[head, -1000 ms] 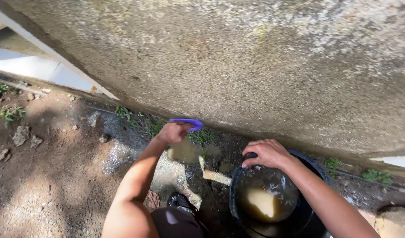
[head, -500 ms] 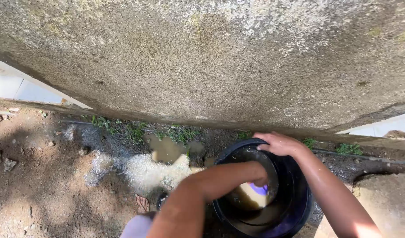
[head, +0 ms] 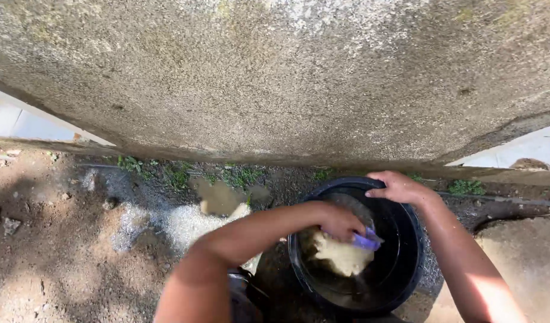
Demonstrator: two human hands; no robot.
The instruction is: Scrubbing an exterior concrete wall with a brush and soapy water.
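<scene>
The small purple plastic scoop [head: 367, 240] sat inside the round black plastic bucket [head: 406, 263], its visible end pointing right and slightly down toward the far wall of the bucket, just above a pale, muddy lump [head: 342, 254] in the murky water. Most of the scoop was hidden under the left hand [head: 341, 221], so its full length and long axis could not be made out. That hand reached across from the lower left, forearm nearly level, fingers clenched around the scoop. The right hand [head: 400, 187] lay on the bucket's upper rim, fingers curled over the edge and gripping it. The bucket stood on wet dirt ground [head: 78, 251] below a rough grey concrete wall [head: 275, 72].
</scene>
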